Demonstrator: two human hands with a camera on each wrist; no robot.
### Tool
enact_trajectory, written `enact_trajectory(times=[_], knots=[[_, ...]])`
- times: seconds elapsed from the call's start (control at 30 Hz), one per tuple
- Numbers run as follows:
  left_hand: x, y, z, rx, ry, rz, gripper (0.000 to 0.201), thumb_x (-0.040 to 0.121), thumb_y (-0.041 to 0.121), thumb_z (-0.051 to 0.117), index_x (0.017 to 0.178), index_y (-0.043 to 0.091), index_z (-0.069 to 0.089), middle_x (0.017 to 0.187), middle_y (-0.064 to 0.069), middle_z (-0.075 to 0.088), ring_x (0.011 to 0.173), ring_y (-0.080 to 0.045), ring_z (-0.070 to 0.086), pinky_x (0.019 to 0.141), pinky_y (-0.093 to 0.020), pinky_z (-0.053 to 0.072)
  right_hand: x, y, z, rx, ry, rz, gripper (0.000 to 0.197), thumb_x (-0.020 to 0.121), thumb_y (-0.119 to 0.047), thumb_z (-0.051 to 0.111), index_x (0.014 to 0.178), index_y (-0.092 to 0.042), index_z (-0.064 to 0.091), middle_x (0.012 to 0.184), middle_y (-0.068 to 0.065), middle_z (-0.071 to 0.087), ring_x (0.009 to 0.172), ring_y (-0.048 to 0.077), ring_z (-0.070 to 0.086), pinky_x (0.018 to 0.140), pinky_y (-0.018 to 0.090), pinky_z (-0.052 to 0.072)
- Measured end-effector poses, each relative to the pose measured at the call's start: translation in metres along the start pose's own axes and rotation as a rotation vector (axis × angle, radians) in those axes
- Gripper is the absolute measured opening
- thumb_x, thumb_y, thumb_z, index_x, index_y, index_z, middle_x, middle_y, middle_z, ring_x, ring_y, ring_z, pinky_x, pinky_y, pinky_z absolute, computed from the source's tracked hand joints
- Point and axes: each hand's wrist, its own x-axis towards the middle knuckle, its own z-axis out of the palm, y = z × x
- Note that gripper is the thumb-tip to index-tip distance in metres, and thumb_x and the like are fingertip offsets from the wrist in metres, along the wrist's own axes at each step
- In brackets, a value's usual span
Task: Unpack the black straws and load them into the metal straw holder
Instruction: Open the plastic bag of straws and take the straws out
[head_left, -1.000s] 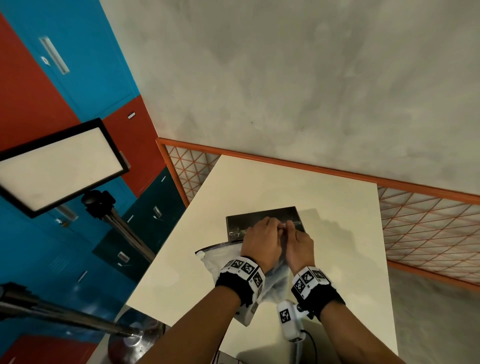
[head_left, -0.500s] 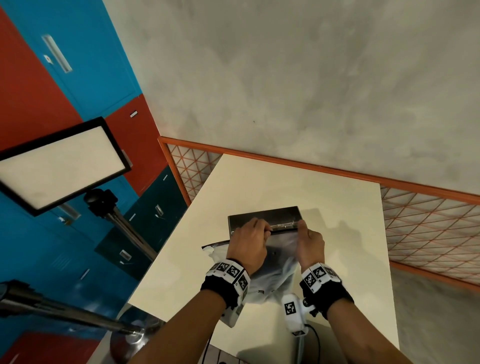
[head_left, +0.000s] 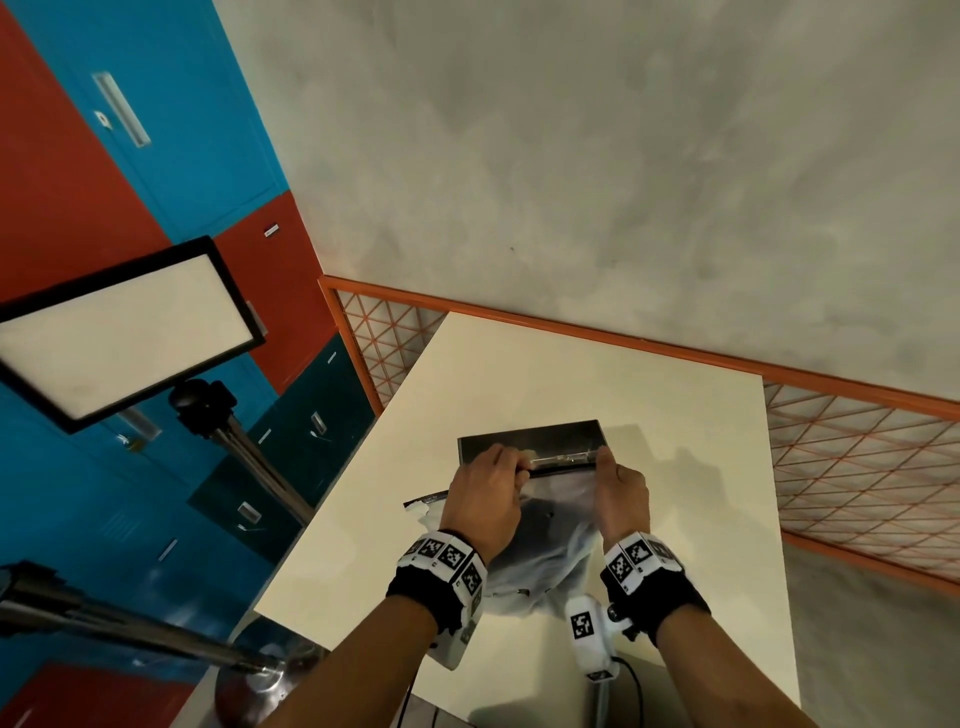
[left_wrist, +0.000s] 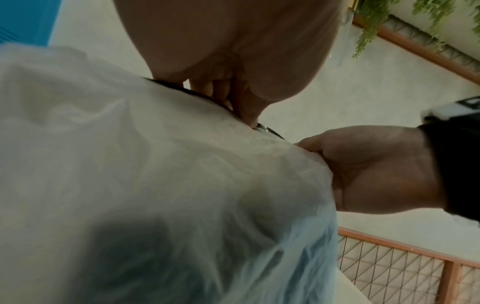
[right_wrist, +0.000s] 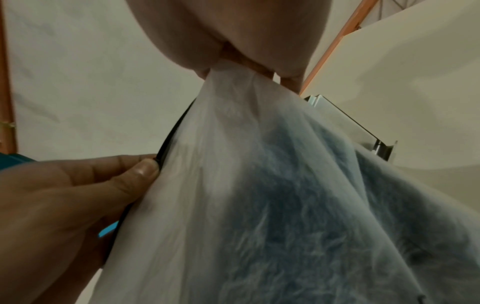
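Note:
On the white table (head_left: 571, 379) lies the dark metal straw holder (head_left: 530, 439), its corner also showing in the right wrist view (right_wrist: 363, 131). Just above its near edge I hold a translucent plastic bag (head_left: 550, 551) by its top. My left hand (head_left: 511, 465) pinches the bag's black-edged rim (left_wrist: 267, 129) on the left. My right hand (head_left: 605, 462) pinches the rim on the right, with the film bunched in its fingers (right_wrist: 233, 70). A dark mass shows through the bag (right_wrist: 298, 205); I cannot make out single straws.
A white tagged device with a cable (head_left: 587, 639) lies at the table's front edge. An orange mesh fence (head_left: 857, 467) runs behind and to the right of the table. A light panel on a stand (head_left: 119, 332) and a tripod pole (head_left: 156, 634) stand at the left.
My hands, close together a second ago, have moved apart along the bag's top, stretching the rim out sideways above the holder.

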Motion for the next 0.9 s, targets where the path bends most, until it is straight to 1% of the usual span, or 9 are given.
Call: enact_trajectory(times=[0.1,0.17,0.27,0.33,0.4,0.47,0.53,0.67,0.9], knots=[[-0.001,-0.005,0.002,-0.037,0.029,-0.008,0.016,0.103,0.017,0.049,0.112,0.018,0.063,0.114,0.001,0.064,0.095,-0.024,0.061,0.079,-0.037,0.046,0.001,-0.006,-0.001,0.016,0.009,-0.127,0.027,0.101,-0.027,0.045,0.098,-0.019,0.07,0.107,0.01,0.07,0.097,0.029,0.062,0.089,0.036,0.048],[0.0,-0.01,0.003,-0.034,0.047,-0.012,0.014,0.103,0.017,0.05,0.11,0.018,0.063,0.112,0.001,0.065,0.093,-0.025,0.062,0.077,-0.037,0.048,-0.001,-0.015,-0.002,-0.087,0.078,-0.34,0.021,0.099,-0.018,0.049,0.106,-0.016,0.069,0.109,0.006,0.068,0.098,0.024,0.061,0.089,0.033,0.047],[0.003,-0.015,0.007,-0.003,0.053,-0.016,0.012,0.1,0.017,0.053,0.107,0.017,0.063,0.106,-0.003,0.065,0.089,-0.028,0.062,0.075,-0.043,0.05,-0.009,-0.023,0.008,-0.336,0.062,-0.737,0.023,0.093,-0.021,0.048,0.092,-0.018,0.071,0.098,-0.003,0.066,0.091,0.019,0.062,0.09,0.043,0.049],[0.005,-0.015,0.007,0.009,0.055,-0.002,0.011,0.099,0.014,0.054,0.105,0.014,0.063,0.104,-0.005,0.065,0.087,-0.03,0.061,0.074,-0.046,0.05,-0.018,-0.025,0.018,-0.587,-0.054,-0.859,0.029,0.091,-0.029,0.04,0.089,-0.025,0.069,0.096,-0.01,0.064,0.094,0.013,0.061,0.103,0.049,0.039],[0.006,-0.015,0.006,0.01,0.049,-0.002,0.013,0.099,0.013,0.053,0.106,0.014,0.063,0.105,-0.005,0.065,0.089,-0.029,0.061,0.075,-0.046,0.05,-0.023,-0.024,0.025,-0.733,-0.123,-0.884,0.027,0.093,-0.029,0.04,0.093,-0.027,0.067,0.098,-0.01,0.062,0.097,0.013,0.059,0.112,0.049,0.03],[0.006,-0.018,0.005,0.01,0.043,-0.02,0.014,0.098,0.014,0.053,0.108,0.016,0.063,0.107,-0.004,0.065,0.091,-0.028,0.061,0.077,-0.046,0.051,-0.022,-0.024,0.028,-0.784,-0.147,-0.875,0.019,0.094,-0.026,0.047,0.099,-0.027,0.066,0.1,-0.008,0.061,0.099,0.014,0.059,0.113,0.044,0.029],[0.005,-0.02,0.005,0.012,0.038,-0.023,0.014,0.096,0.013,0.055,0.107,0.018,0.063,0.106,-0.002,0.065,0.091,-0.027,0.062,0.077,-0.045,0.052,-0.02,-0.024,0.03,-0.813,-0.162,-0.865,0.015,0.093,-0.022,0.052,0.098,-0.026,0.065,0.099,-0.007,0.062,0.097,0.015,0.059,0.109,0.041,0.034],[0.003,-0.02,0.004,0.023,0.041,-0.027,0.014,0.093,0.01,0.057,0.103,0.017,0.063,0.104,-0.003,0.064,0.088,-0.029,0.061,0.073,-0.041,0.049,-0.02,-0.028,0.032,-0.744,-0.168,-0.855,0.011,0.088,-0.012,0.056,0.084,-0.021,0.061,0.085,-0.005,0.062,0.082,0.018,0.06,0.093,0.042,0.045],[0.002,-0.026,0.003,0.048,0.031,-0.027,0.015,0.092,0.011,0.058,0.104,0.019,0.063,0.104,0.0,0.064,0.09,-0.025,0.061,0.074,-0.042,0.05,-0.028,-0.03,0.033,-0.69,-0.145,-0.822,0.009,0.086,-0.018,0.059,0.08,-0.024,0.057,0.083,-0.01,0.06,0.079,0.014,0.06,0.081,0.039,0.044]])
